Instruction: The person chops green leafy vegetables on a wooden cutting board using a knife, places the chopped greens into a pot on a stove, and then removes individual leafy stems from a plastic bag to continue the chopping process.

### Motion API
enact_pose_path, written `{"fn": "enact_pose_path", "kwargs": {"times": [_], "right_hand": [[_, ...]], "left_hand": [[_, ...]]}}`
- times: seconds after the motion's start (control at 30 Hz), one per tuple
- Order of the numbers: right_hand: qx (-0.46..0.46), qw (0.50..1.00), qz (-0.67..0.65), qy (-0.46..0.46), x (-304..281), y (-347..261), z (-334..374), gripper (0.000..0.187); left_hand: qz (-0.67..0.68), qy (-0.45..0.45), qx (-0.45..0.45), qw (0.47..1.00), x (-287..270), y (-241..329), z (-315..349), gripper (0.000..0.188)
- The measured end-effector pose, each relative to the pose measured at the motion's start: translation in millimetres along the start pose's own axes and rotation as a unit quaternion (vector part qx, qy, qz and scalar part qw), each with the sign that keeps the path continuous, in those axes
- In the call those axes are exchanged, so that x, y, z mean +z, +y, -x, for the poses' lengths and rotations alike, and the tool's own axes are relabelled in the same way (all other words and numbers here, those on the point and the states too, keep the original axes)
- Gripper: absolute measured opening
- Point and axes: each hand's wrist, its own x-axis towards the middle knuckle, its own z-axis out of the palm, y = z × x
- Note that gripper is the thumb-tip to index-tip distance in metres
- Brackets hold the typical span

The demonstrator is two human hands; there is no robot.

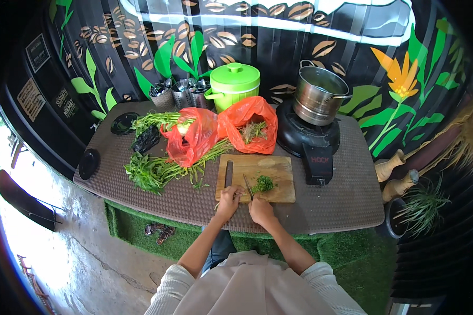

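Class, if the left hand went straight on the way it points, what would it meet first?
Most likely the knife, gripped in the right hand: the left hand slants toward its blade over the cutting board, though depth is unclear.

Black ribbed wall [278,55] painted with brown beans [323,48] and green leaves [163,56] is standing behind far edge of brown wicker-textured table [186,202]. Green turf [352,260] is lying below near edge; grey concrete floor [108,257] is reflecting white daylight [47,252] beyond left edge.
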Motion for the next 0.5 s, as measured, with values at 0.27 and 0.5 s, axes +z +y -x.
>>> {"fn": "enact_pose_path", "kwargs": {"times": [0.27, 0.5], "right_hand": [[0.047, 0.999, 0.011, -0.015, 3.1, -16.1, 7.5, 0.031], [-0.006, 1.000, 0.009, -0.022, -2.2, -10.2, -5.6, 0.032]], "left_hand": [[-0.051, 0.020, -0.049, 0.997, 5.0, 5.1, -4.5, 0.014], [-0.076, 0.040, -0.020, 0.996, 6.6, -3.3, 3.7, 0.009]]}}
